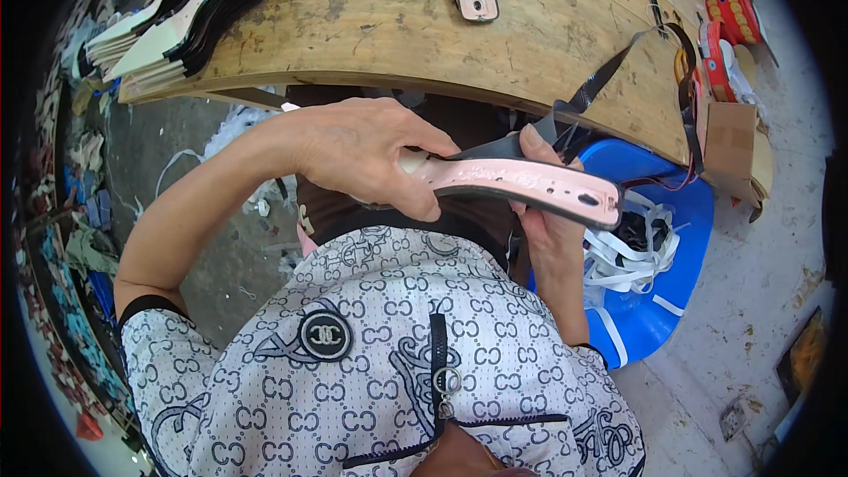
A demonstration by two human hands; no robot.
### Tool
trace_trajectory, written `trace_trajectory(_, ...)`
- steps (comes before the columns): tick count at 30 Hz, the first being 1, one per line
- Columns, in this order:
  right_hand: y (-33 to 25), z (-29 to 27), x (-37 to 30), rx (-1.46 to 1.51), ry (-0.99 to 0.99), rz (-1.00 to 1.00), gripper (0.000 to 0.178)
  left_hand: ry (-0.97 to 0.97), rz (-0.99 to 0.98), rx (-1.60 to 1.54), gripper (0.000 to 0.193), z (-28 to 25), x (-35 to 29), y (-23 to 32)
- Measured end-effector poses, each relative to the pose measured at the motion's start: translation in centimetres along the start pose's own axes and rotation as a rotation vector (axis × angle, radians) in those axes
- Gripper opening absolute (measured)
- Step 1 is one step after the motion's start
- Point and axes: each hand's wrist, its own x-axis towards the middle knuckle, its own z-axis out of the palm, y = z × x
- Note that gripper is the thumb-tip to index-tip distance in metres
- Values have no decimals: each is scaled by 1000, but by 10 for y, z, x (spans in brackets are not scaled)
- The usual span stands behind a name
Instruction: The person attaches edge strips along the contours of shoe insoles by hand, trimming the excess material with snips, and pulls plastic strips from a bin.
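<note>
Beside the scuffed wooden tabletop (371, 31), a blue plastic tub (687, 269) holds tangled flat white strips (614, 272) and something dark. The left hand (362, 152) and right hand (555, 234) grasp a curved, glossy pink, black-edged insole-shaped piece (512, 178), holed toward its right end, before the torso.

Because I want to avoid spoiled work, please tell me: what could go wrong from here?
The curved pink strip with black edging, held by the left hand and right hand, might fall among the flat white strips in the blue plastic tub if the grip slips. The flat black ribbon crosses the brown wooden table's edge and could snag there. The stack of curved pale-and-black strips lies at the table's left end; a bump might topple it.
</note>
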Motion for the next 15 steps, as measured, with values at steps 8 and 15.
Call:
trace_trajectory(8,-17,14,-6,-125,-75,-194,21,23,54,-448,55,5,9,-8)
trace_trajectory(15,-1,13,16,-78,11,-99,19,127,86,-321,42,20,4,-20)
